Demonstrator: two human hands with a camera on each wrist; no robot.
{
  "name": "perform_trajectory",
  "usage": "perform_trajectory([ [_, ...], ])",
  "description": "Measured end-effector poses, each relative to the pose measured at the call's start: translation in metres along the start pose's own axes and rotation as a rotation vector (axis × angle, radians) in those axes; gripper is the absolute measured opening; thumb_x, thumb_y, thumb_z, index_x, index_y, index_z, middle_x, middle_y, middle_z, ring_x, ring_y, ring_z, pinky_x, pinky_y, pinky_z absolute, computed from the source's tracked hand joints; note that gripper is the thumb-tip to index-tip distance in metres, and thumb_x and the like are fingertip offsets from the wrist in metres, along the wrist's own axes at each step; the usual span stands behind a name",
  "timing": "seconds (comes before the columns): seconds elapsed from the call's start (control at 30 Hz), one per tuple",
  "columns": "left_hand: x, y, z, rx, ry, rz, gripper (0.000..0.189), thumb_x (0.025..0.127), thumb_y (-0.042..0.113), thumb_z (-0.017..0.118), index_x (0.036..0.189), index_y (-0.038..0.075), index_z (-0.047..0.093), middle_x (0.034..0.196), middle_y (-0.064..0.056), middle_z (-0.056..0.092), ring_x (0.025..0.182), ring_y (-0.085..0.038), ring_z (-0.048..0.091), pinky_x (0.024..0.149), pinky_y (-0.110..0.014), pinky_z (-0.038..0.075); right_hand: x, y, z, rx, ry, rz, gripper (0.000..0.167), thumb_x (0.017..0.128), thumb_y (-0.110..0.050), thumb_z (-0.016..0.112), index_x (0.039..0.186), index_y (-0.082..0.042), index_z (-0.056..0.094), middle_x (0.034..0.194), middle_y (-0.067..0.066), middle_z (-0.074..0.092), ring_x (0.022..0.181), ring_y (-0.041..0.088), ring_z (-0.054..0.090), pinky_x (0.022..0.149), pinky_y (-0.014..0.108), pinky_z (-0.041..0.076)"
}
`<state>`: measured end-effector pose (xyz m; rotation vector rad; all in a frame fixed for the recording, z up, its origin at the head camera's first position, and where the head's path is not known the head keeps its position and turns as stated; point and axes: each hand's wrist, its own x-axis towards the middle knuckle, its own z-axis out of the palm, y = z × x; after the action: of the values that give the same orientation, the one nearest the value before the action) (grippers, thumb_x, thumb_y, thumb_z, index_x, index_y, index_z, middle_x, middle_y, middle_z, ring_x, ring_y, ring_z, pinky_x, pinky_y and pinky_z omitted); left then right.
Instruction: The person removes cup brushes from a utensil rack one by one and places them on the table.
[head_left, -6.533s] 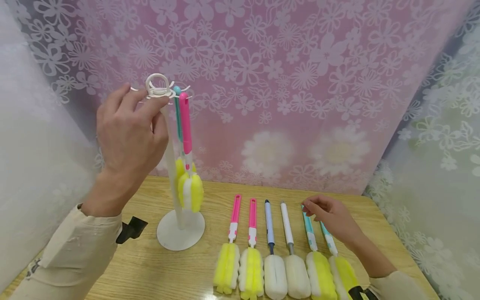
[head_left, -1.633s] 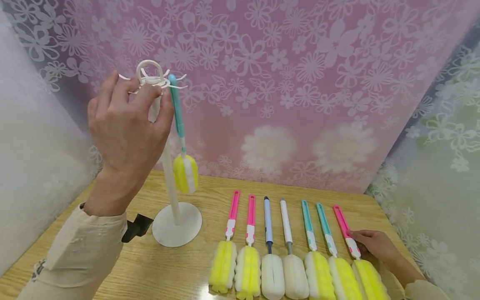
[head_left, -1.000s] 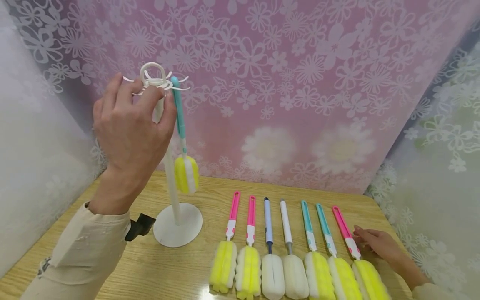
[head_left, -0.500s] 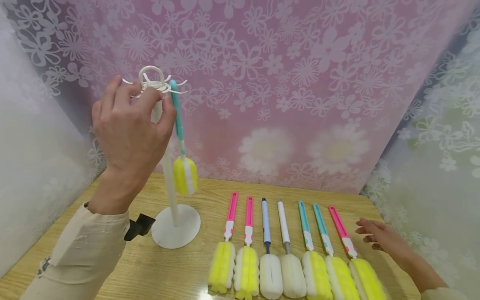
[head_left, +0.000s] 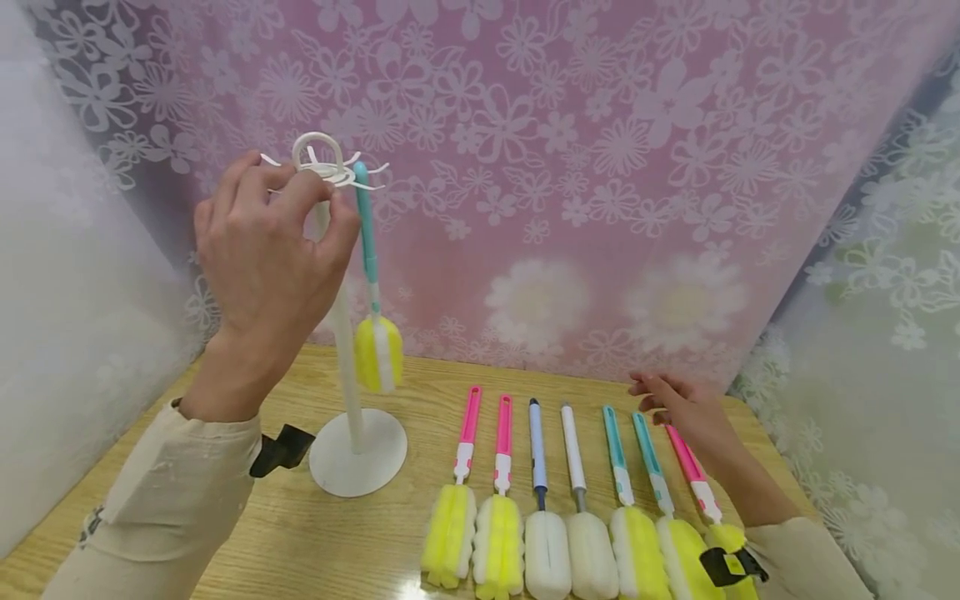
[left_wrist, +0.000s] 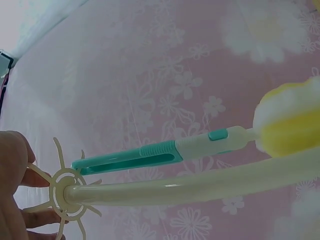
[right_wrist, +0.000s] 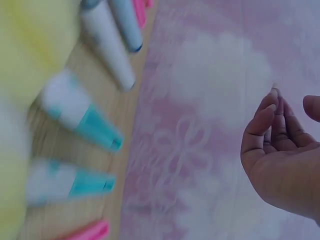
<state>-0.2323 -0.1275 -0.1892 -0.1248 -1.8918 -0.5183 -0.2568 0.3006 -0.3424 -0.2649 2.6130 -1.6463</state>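
Observation:
My left hand (head_left: 273,237) grips the hooked top of a white hanging rack (head_left: 347,358); in the left wrist view its fingers are among the curved hooks (left_wrist: 59,152). One teal-handled sponge brush (head_left: 367,242) hangs from a hook on the rack's right side, its yellow-and-white head down. My right hand (head_left: 690,408), empty with loosely bent fingers, hovers over the handle end of a pink sponge brush (head_left: 693,475), the rightmost of a row. To its left lie two teal brushes (head_left: 617,454), a white-handled brush (head_left: 573,446), a blue-handled brush (head_left: 537,446) and two pink brushes (head_left: 468,425).
The rack's round base (head_left: 360,479) stands on the wooden table (head_left: 300,542), left of the brush row. A pink flowered curtain (head_left: 450,208) hangs behind the table's back edge, with pale flowered sheets (head_left: 885,333) at both sides.
The pink brush that hung on the rack earlier now lies at the row's right end. My right hand let go of it, drew right, then swung back left and up. Left hand keeps its grip.

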Motion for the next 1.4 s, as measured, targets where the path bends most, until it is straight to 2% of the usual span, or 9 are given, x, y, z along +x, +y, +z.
perform_trajectory([
  [0.13,0.000,-0.003,-0.001,-0.017,-0.016,0.002,0.035,0.089,0.034,0.050,0.089,0.006,0.072,0.102,-0.014,0.067,0.125,-0.027,0.047,0.087,-0.057,0.038,0.021,-0.022,0.037,0.081,-0.019,-0.061,0.050,0.099,-0.040,0.045,0.132,-0.002,0.052,0.106,0.001,0.061,0.089,0.017,0.057,0.074,0.027,0.049],
  [0.37,0.000,-0.005,-0.002,-0.034,-0.048,0.011,0.035,0.090,0.034,0.049,0.091,0.007,0.071,0.104,-0.012,0.066,0.126,-0.026,0.046,0.091,-0.056,0.036,0.049,-0.053,0.095,0.160,-0.032,-0.147,0.039,0.099,-0.034,0.049,0.124,-0.006,0.058,0.106,0.006,0.061,0.089,0.020,0.058,0.075,0.031,0.050],
  [0.47,-0.001,-0.006,-0.002,-0.031,-0.051,0.021,0.035,0.091,0.034,0.049,0.092,0.007,0.071,0.105,-0.013,0.066,0.126,-0.027,0.046,0.092,-0.056,0.037,0.059,-0.066,0.116,0.190,-0.039,-0.191,0.035,0.098,-0.032,0.051,0.122,-0.008,0.059,0.108,0.007,0.062,0.091,0.023,0.059,0.076,0.035,0.050],
  [0.7,-0.001,-0.006,-0.001,-0.025,-0.042,0.035,0.036,0.091,0.035,0.048,0.091,0.007,0.071,0.104,-0.013,0.066,0.125,-0.027,0.047,0.090,-0.055,0.038,0.078,-0.098,0.159,0.241,-0.079,-0.303,0.033,0.097,-0.029,0.056,0.123,-0.010,0.060,0.117,0.011,0.061,0.098,0.027,0.058,0.077,0.033,0.050],
  [0.87,-0.001,-0.006,-0.001,-0.017,-0.038,0.045,0.036,0.091,0.035,0.048,0.090,0.007,0.070,0.104,-0.013,0.067,0.125,-0.028,0.047,0.090,-0.055,0.039,0.086,-0.124,0.185,0.284,-0.129,-0.348,0.036,0.095,-0.029,0.059,0.126,-0.012,0.060,0.122,0.008,0.060,0.108,0.026,0.057,0.084,0.036,0.049],
  [1.0,-0.001,-0.007,-0.002,-0.009,-0.036,0.055,0.036,0.092,0.035,0.049,0.091,0.007,0.070,0.107,-0.014,0.067,0.125,-0.029,0.047,0.091,-0.055,0.039,0.090,-0.144,0.203,0.306,-0.148,-0.423,0.040,0.096,-0.025,0.058,0.133,-0.011,0.055,0.129,0.007,0.057,0.114,0.021,0.056,0.090,0.038,0.048],
  [1.1,0.000,-0.007,-0.003,-0.006,-0.035,0.060,0.036,0.092,0.036,0.048,0.091,0.007,0.070,0.108,-0.015,0.067,0.125,-0.029,0.047,0.092,-0.055,0.039,0.093,-0.156,0.215,0.282,-0.134,-0.466,0.045,0.096,-0.027,0.057,0.138,-0.013,0.050,0.132,0.003,0.055,0.115,0.014,0.053,0.096,0.037,0.044],
  [1.2,0.000,-0.007,-0.003,-0.007,-0.032,0.057,0.035,0.092,0.035,0.048,0.090,0.007,0.070,0.107,-0.014,0.067,0.125,-0.029,0.047,0.091,-0.054,0.039,0.096,-0.164,0.223,0.279,-0.114,-0.471,0.049,0.095,-0.030,0.058,0.140,-0.014,0.048,0.132,-0.001,0.056,0.117,0.011,0.052,0.100,0.035,0.040],
  [1.4,0.001,-0.008,-0.004,-0.010,-0.029,0.053,0.033,0.091,0.034,0.049,0.088,0.008,0.069,0.106,-0.013,0.067,0.126,-0.027,0.047,0.089,-0.054,0.040,0.099,-0.173,0.231,0.358,-0.050,-0.476,0.044,0.094,-0.027,0.060,0.134,-0.009,0.054,0.124,-0.002,0.061,0.114,0.012,0.055,0.097,0.030,0.042],
])
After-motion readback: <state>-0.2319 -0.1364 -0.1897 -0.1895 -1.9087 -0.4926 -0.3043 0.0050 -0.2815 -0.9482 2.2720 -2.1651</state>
